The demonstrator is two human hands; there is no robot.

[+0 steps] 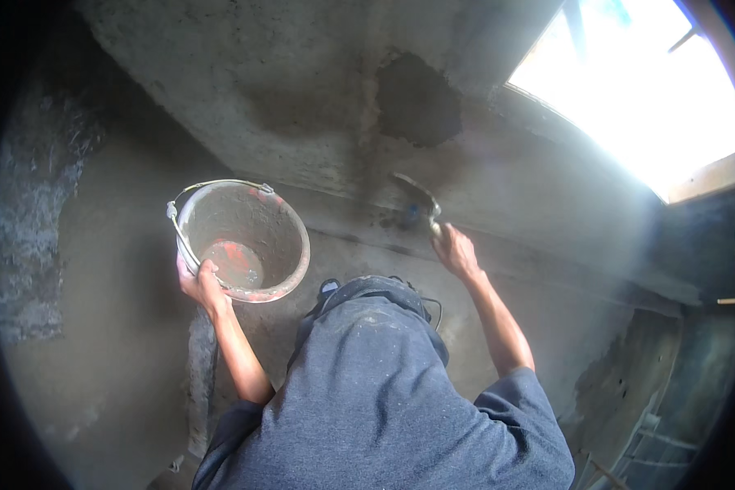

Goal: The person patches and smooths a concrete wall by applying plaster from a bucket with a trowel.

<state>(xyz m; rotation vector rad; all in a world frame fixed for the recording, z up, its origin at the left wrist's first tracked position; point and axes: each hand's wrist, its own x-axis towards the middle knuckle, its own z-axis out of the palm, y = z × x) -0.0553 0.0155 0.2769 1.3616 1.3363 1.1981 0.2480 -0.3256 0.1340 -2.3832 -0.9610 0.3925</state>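
My left hand [202, 282] grips the lower left rim of a plastic bucket [266, 237], whose inside is coated with grey cement, with red showing at the bottom. Its wire handle lies over toward the upper left rim. My right hand [457, 251] is closed on the handle of a trowel [423, 196], held to the right of the bucket in front of the grey concrete surface. The trowel's blade is thin in this view and partly blurred.
A sloping concrete surface [286, 106] with a dark damp patch [416, 102] fills the upper view. A bright opening [629, 73] with a wooden edge is upper right. Pale pipes or rungs [653, 449] show at lower right. My feet are mostly hidden by my body.
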